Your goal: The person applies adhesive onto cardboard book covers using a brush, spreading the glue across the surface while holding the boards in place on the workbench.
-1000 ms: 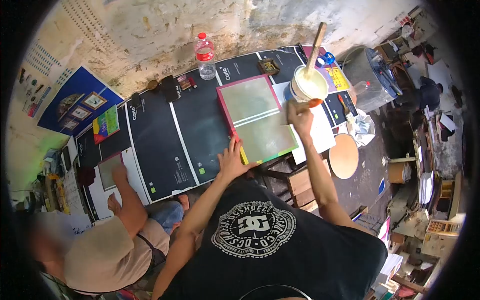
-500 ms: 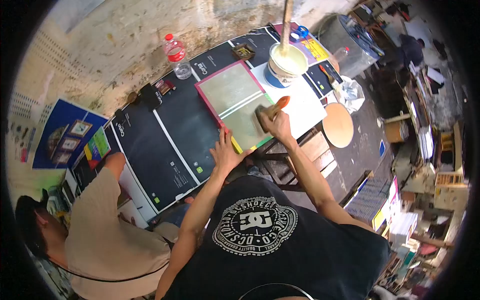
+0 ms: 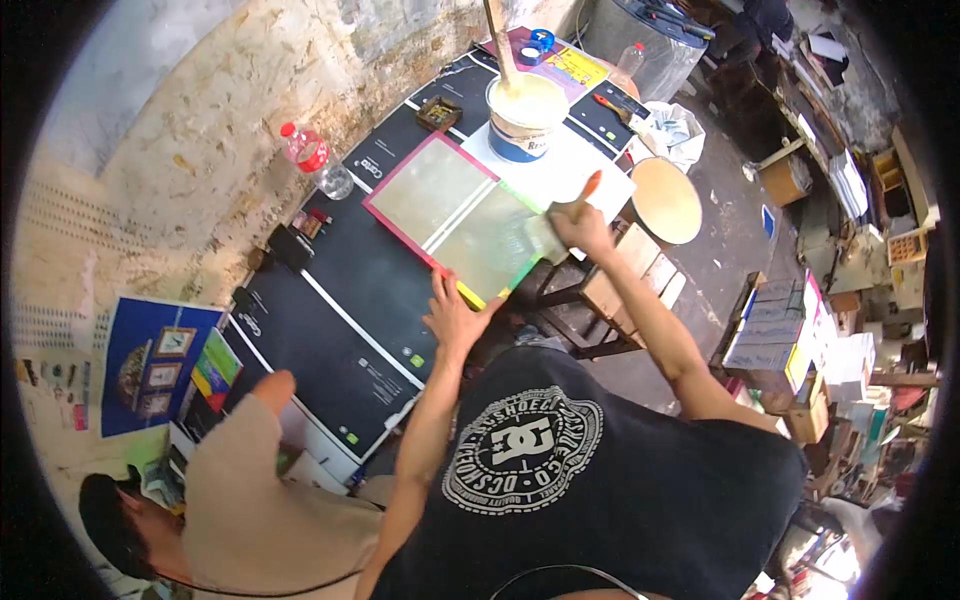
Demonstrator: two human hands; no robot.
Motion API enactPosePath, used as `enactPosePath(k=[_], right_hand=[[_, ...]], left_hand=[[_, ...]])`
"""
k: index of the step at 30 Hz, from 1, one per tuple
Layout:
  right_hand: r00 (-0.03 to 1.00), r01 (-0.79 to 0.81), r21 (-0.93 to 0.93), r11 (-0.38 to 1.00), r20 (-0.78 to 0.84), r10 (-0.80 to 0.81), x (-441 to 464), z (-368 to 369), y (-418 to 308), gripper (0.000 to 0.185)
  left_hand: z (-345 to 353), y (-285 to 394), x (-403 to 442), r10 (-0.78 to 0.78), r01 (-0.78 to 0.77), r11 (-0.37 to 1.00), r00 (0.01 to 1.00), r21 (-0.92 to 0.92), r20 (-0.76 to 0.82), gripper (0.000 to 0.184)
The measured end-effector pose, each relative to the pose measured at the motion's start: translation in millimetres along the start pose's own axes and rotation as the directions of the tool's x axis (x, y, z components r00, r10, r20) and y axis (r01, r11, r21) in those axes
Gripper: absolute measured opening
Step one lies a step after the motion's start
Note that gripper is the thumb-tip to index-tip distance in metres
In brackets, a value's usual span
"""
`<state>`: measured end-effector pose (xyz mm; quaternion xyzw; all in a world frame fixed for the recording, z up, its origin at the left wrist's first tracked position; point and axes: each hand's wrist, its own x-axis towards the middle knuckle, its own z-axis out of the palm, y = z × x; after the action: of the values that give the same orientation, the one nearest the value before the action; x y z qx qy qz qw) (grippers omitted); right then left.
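Note:
My right hand (image 3: 584, 230) is closed around a wide paintbrush with an orange-tipped handle (image 3: 592, 185). Its pale bristles (image 3: 545, 240) touch the right edge of a flat, open cover-like sheet (image 3: 420, 195). Grey-green panels make up this sheet, with white stripes between them and a magenta, green and yellow border. Wet-looking streaks show on the right panel. My left hand (image 3: 458, 318) lies at the sheet's near edge, fingers spread, fingertips on the border. Behind the sheet a white and blue bucket (image 3: 518, 148) holds a pale substance, with a wooden stick (image 3: 500, 45) standing in it.
A plastic bottle (image 3: 318, 162) and a small dark tray (image 3: 438, 113) stand on the black-covered table (image 3: 350, 300). White board (image 3: 610, 190) lies under the bucket. A round-topped stool (image 3: 667, 200) is to the right. Another person (image 3: 260, 500) sits at the left.
My right hand has drawn the brush from the middle of the right panel to its right edge. The left hand stays at the near edge. The camera view has shifted.

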<state>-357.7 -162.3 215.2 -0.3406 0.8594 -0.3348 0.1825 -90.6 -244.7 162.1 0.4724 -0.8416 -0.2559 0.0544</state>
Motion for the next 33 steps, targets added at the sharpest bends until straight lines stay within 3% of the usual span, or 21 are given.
enactPosePath(k=[1,2,4,6,7,8,10,12,13,14,16,18,20,22,23,26,27,28,30,33], right_hand=[[0.979,-0.097,-0.185,0.978,-0.194,0.061,9.1,-1.8,28.4,0.044],[0.973,-0.046,-0.214,0.976,-0.232,-0.005,17.4,-13.2,41.3,0.042],[0.982,-0.080,-0.255,0.964,-0.189,0.032,18.6,-37.7,4.5,0.041],[0.975,0.111,0.101,0.989,-0.202,-0.089,30.0,-4.9,6.5,0.043],[0.944,0.301,0.198,0.933,-0.201,-0.262,14.9,-1.6,-20.9,0.047],[0.959,0.282,0.107,0.953,-0.004,-0.283,26.2,10.2,-9.0,0.046],[0.927,0.363,-0.070,0.929,0.124,-0.353,43.5,9.9,-6.1,0.044],[0.997,0.076,-0.252,0.965,0.026,-0.072,73.2,-3.4,-4.3,0.040],[0.942,0.252,-0.307,0.918,-0.139,-0.305,79.6,-6.4,-7.1,0.038],[0.905,0.300,-0.317,0.900,-0.203,-0.373,87.9,-3.5,-12.5,0.038],[0.931,0.363,0.019,0.931,0.016,-0.364,93.0,7.3,-26.0,0.036],[0.798,0.526,0.171,0.833,0.239,-0.553,95.5,20.9,-37.0,0.035],[0.699,0.651,0.016,0.759,0.379,-0.607,107.6,19.8,-41.2,0.035],[0.888,0.429,-0.203,0.880,0.276,-0.369,150.0,27.8,-31.4,0.035],[0.905,0.426,-0.191,0.884,0.105,-0.413,162.4,32.2,-30.2,0.032],[0.823,0.557,0.089,0.826,0.071,-0.563,164.2,30.4,-62.7,0.032],[0.765,0.575,0.211,0.790,0.202,-0.611,162.9,39.0,-71.5,0.033],[0.674,0.636,0.224,0.739,0.306,-0.673,168.7,51.0,-72.1,0.032],[0.590,0.715,0.089,0.694,0.456,-0.666,189.8,67.0,-75.0,0.046],[0.762,0.609,-0.053,0.792,0.319,-0.564,256.1,78.6,-75.1,0.047]], left_hand=[[6.0,-4.3,1.4,0.005,-0.005,1.000,1.000,-0.017,-0.004,0.103],[7.1,-6.0,1.9,0.016,-0.017,0.998,1.000,-0.059,-0.008,0.104],[7.4,-4.0,-0.2,0.043,-0.044,0.999,0.997,-0.013,-0.057,0.107],[5.4,-1.4,3.1,0.065,-0.068,0.996,0.997,-0.060,-0.051,0.106],[4.2,-2.5,0.6,0.071,-0.075,0.994,0.996,-0.081,-0.045,0.106],[2.8,-2.6,0.6,0.073,-0.075,0.995,0.997,-0.065,-0.035,0.106],[-1.2,0.7,0.7,0.074,-0.075,0.997,0.997,-0.028,-0.019,0.106],[1.3,-0.7,-0.7,0.081,-0.082,0.996,0.996,-0.037,-0.036,0.106],[9.3,-5.4,1.3,0.111,-0.115,0.992,0.990,-0.047,-0.091,0.106],[18.5,-10.1,3.7,0.134,-0.143,0.988,0.981,-0.055,-0.142,0.107],[8.0,0.5,0.6,0.075,-0.077,0.996,0.994,-0.035,-0.076,0.106],[5.2,1.1,1.0,0.060,-0.060,0.998,0.997,-0.003,-0.043,0.105],[3.5,2.1,1.9,0.053,-0.053,0.998,0.998,-0.014,-0.032,0.104],[3.6,3.4,1.6,0.037,-0.037,0.999,0.999,-0.024,-0.018,0.104],[5.2,2.0,2.3,0.038,-0.039,0.998,0.999,-0.039,-0.015,0.106],[2.3,7.3,1.9,0.006,-0.006,0.998,1.000,-0.065,0.006,0.108],[-5.1,13.1,1.6,-0.015,0.018,0.997,0.999,-0.078,0.040,0.110],[-5.2,12.6,3.3,-0.014,0.016,0.998,0.999,-0.059,0.039,0.110],[-0.2,10.6,4.0,-0.017,0.018,1.000,0.999,-0.025,0.033,0.110],[2.0,9.3,6.4,0.001,-0.001,1.000,1.000,0.013,0.009,0.110]])
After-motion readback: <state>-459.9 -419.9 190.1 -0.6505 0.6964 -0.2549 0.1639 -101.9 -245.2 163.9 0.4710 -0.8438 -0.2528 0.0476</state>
